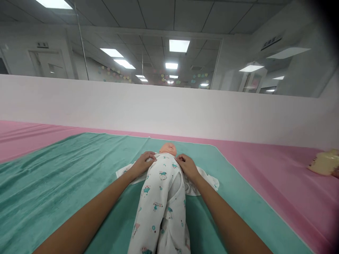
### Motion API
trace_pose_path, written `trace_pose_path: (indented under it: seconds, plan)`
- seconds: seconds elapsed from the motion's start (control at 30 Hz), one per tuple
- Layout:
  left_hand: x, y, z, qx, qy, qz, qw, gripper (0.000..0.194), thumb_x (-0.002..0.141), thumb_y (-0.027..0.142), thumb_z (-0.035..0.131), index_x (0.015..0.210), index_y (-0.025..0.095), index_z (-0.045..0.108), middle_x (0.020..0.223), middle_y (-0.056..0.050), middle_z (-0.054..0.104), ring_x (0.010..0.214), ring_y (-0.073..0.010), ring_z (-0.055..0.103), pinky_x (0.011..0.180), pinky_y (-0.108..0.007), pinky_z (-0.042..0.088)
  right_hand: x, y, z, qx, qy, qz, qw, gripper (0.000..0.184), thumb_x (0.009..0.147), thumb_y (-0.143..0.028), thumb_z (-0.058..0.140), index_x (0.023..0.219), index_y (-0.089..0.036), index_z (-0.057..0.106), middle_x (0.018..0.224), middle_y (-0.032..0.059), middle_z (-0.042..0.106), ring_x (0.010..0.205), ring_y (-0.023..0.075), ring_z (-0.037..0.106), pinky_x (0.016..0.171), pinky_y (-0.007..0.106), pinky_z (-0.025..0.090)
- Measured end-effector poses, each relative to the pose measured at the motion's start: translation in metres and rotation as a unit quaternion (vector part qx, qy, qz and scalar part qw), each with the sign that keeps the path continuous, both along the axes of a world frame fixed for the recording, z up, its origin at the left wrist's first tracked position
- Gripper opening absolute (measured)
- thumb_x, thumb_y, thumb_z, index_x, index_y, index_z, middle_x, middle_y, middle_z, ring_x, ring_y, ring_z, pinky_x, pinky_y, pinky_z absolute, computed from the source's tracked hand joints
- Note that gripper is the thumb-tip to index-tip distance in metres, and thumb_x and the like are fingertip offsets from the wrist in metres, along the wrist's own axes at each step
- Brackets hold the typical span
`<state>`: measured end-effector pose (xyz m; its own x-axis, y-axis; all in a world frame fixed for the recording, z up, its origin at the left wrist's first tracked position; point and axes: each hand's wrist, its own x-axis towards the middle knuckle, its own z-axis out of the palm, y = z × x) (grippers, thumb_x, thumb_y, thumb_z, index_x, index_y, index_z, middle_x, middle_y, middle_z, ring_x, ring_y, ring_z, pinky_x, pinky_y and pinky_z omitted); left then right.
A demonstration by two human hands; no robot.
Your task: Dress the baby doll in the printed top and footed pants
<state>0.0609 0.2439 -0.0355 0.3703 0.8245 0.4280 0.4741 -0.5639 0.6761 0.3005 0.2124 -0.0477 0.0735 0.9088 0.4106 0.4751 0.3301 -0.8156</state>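
- Doll (167,149): on its back, centre of the green cloth, head toward the wall, body covered by the garment.
- Garment (161,176): white with small teal and pink prints. Runs from the doll's neck toward the camera and out of view at the bottom; sleeves spread flat to both sides.
- Left hand (144,163): at the doll's shoulder, fingers bent onto the garment. Grip: can't tell if it's pinching fabric.
- Right hand (187,166): opposite shoulder, fingertips bunched at the garment's edge. Grip: digits look close together, can't tell if fabric is between them.
- Green cloth (66,183): wide, pale hem, long creases on the left, smoother near the doll.
- Pink cover (254,158): under the green cloth, shows at left, right and along the far edge; some wrinkles. What it lies on is hidden.
- Yellow item (324,162): on the pink cover, cut off by the right frame edge, can't identify.
- White wall (106,106): low, plain, just past the pink cover.
- Glass (185,76): wide band above the wall, showing bright panels and coloured dots. Can't tell what's reflection.
- Ceiling (159,14): grey tiles, lit panel (54,3) top left.
- Door (50,63): pale, far left, visible in the glass.
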Motion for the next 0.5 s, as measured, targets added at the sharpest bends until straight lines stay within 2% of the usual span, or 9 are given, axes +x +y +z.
trace_pose_path:
  seconds: [0.1, 0.23, 0.37, 0.5]
  plan:
    - [-0.003, 0.001, -0.001, -0.058, 0.007, -0.029, 0.998, 0.022, 0.077, 0.04, 0.049, 0.08, 0.021, 0.059, 0.129, -0.004, 0.048, 0.115, -0.0217, 0.047, 0.098, -0.032, 0.036, 0.003, 0.009, 0.005, -0.02, -0.004, 0.042, 0.999, 0.029, 0.07, -0.047, 0.058, 0.075, -0.019, 0.059, 0.069, -0.0023, 0.055, 0.064, 0.0132, 0.047, 0.062, 0.025, 0.036]
    - [-0.001, -0.001, -0.007, -0.077, -0.036, 0.014, 0.996, 0.028, 0.081, 0.043, 0.044, 0.099, 0.024, 0.054, 0.129, -0.004, 0.049, 0.115, -0.0213, 0.047, 0.097, -0.035, 0.037, 0.007, 0.014, 0.007, -0.035, 0.015, 0.087, 0.995, 0.032, 0.069, -0.047, 0.06, 0.083, -0.019, 0.058, 0.073, -0.003, 0.054, 0.067, 0.0122, 0.046, 0.065, 0.025, 0.036]
    - [0.001, 0.001, -0.005, -0.079, -0.037, -0.028, 0.996, 0.027, 0.078, 0.046, 0.048, 0.081, 0.021, 0.057, 0.126, -0.005, 0.05, 0.115, -0.0216, 0.046, 0.099, -0.033, 0.034, 0.007, 0.015, 0.007, -0.063, 0.019, 0.132, 0.989, 0.033, 0.071, -0.051, 0.057, 0.071, -0.017, 0.056, 0.064, -0.005, 0.047, 0.062, 0.0109, 0.041, 0.061, 0.024, 0.032]
    - [0.001, 0.004, -0.002, -0.127, -0.089, -0.042, 0.987, 0.031, 0.076, 0.049, 0.051, 0.073, 0.018, 0.057, 0.12, -0.007, 0.055, 0.106, -0.0225, 0.052, 0.091, -0.033, 0.039, 0.006, 0.019, 0.004, -0.058, 0.064, 0.116, 0.989, 0.035, 0.073, -0.051, 0.053, 0.067, -0.017, 0.055, 0.063, -0.004, 0.05, 0.062, 0.0114, 0.042, 0.062, 0.024, 0.031]
